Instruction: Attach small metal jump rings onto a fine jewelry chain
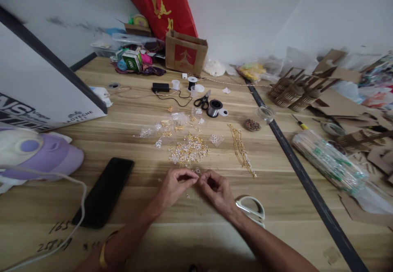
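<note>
Close together on the wooden table, my left hand [175, 187] and my right hand [218, 191] meet fingertip to fingertip, each in a pinch. Whatever they hold is too small to make out. Just beyond the fingertips lies a small ring-shaped piece [197, 170]. A spread of gold and silver beads [189, 149] covers the wood past my hands. Behind it sit several small clear bags of findings [166, 126], and one bag of white rings [215, 139] is to the right. Gold and silver chains [238, 147] stretch out farther right.
White-handled scissors [252, 208] lie beside my right forearm. A black phone [106, 192] and a white cable [83, 198] are on the left. Black scissors [202, 100], a wire spool [214, 108] and a bead dish [252, 125] stand farther back. Packaged sticks [328, 159] lie right.
</note>
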{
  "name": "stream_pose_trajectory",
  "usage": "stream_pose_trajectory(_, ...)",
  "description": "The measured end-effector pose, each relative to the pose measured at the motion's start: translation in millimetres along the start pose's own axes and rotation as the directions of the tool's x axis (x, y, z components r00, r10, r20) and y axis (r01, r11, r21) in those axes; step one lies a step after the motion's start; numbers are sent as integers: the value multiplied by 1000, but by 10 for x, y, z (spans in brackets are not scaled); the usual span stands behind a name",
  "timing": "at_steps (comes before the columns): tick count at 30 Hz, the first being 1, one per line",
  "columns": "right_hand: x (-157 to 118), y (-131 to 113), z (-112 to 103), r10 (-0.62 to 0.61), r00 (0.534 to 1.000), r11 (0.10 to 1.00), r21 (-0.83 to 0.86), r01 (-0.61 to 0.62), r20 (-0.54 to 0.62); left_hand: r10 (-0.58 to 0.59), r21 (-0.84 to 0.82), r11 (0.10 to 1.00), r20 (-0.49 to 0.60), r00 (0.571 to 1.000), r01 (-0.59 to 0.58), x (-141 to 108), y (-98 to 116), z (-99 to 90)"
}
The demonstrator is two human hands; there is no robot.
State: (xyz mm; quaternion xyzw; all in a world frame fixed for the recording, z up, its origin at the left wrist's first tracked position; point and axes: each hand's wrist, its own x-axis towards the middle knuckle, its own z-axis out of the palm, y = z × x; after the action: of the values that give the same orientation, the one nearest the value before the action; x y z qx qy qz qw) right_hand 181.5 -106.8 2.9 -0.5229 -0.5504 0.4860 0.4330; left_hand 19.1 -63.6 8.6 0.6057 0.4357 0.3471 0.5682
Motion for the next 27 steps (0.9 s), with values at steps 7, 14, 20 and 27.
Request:
stream_pose_trajectory(7,-3,-13,-5,-1,1000,1000,19,1,26,44,92,995,-14,999,-43,-23,53,14)
stream_pose_trajectory(14,-7,-2,2,-16,1000,1000,25,16,23,17,62,998,-37,999,-15,-20,-3,15)
stream_pose_trajectory(20,-11,-1,3,-36,999,999,-19,37,17,41,76,996,-10,999,-40,-20,16,15)
stream_pose_trajectory(27,-6,28,-4,-41,999,996,-76,41,1,54,98,994,3,999,-54,-16,25,8)
